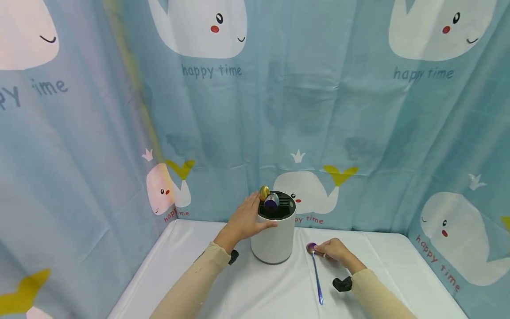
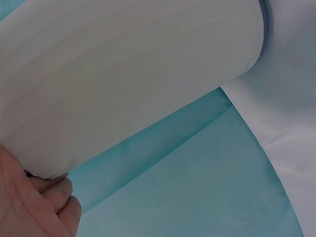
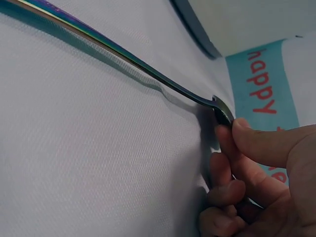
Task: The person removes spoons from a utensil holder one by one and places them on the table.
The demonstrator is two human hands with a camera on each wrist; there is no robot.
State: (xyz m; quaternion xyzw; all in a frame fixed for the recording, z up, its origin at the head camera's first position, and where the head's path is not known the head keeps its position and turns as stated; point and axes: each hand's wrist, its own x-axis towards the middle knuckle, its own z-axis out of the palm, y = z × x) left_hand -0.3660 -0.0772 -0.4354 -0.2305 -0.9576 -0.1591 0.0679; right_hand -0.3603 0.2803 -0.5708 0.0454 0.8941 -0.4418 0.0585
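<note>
A white cylindrical utensil holder [image 1: 272,241] with a black slotted top [image 1: 284,208] stands upright on the table. My left hand [image 1: 245,219] grips its upper left side, thumb across the front and fingers near the rim. Out of the top stick a gold spoon head [image 1: 264,192] and a shiny purple-blue one [image 1: 272,202]. To the right, a long-handled iridescent spoon [image 1: 316,277] has its handle pointing toward me. My right hand [image 1: 338,251] pinches the edge of that spoon's bowl [image 3: 223,111] between thumb and finger. In the right wrist view the handle lies close over the cloth.
A white cloth [image 1: 378,261] covers the table. Blue curtains [image 1: 303,119] printed with whales surround it at the back and both sides, with the back one close behind the holder. Each wrist carries a small black device [image 1: 342,284].
</note>
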